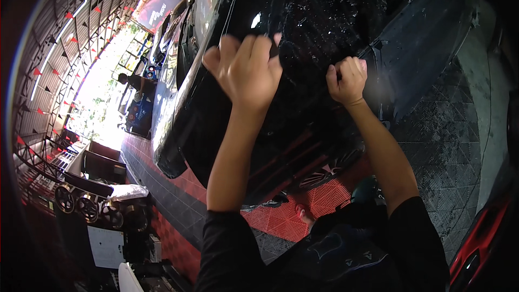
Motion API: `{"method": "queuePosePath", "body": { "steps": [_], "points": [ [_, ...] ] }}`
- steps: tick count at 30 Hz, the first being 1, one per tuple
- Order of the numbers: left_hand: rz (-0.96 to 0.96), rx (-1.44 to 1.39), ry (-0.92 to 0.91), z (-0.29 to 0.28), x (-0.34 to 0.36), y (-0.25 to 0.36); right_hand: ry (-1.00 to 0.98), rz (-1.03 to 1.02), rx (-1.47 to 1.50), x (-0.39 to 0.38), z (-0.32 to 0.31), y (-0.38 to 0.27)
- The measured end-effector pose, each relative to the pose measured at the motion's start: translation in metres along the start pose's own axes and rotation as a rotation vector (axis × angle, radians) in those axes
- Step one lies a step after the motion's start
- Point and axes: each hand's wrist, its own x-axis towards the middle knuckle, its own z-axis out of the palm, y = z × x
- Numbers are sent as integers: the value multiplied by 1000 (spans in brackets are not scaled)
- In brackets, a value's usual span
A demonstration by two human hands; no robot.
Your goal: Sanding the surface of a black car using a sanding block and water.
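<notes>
A glossy black car body (259,146) fills the middle, with a wheel (324,176) low on its side. Water drops bead on the dark wet surface (324,11) beyond my hands. My left hand (248,73) is raised over the car with its fingers curled, partly smeared by motion. Something small and dark shows by its thumb, too little to name. To its right, my right hand (348,80) is closed in a fist near the edge of a wet, grey, sheet-like panel (421,48). Whatever that fist grips is hidden.
Red and dark floor tiles (286,216) lie beneath the car. A red car (481,238) stands at the lower right. At the left are a rack with several wheel rims (89,205) and a white panel (106,246). Another person (132,82) stands farther off beside other vehicles.
</notes>
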Motion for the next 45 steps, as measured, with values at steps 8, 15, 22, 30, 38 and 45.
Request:
{"method": "queuePosePath", "body": {
  "steps": [8,15,22,30,38,45],
  "points": [
    [-80,84,-41,-17,-81,9,12,-8,3,-4,-4,3],
    [-82,75,-16,-10,-62,9,4,-24,7,0,-7,12],
    [-161,62,-106,-28,-99,2,-112,-21,-153,-18,6,19],
    [-215,19,48,-25,-121,12,-16,-109,-27,-7,-5,11],
    [-187,-56,101,-19,-104,11,-73,-107,-29,-8,-6,17],
    [-190,-31,77,-21,-107,5,-56,-101,-42,-10,-1,20]
  ]
}}
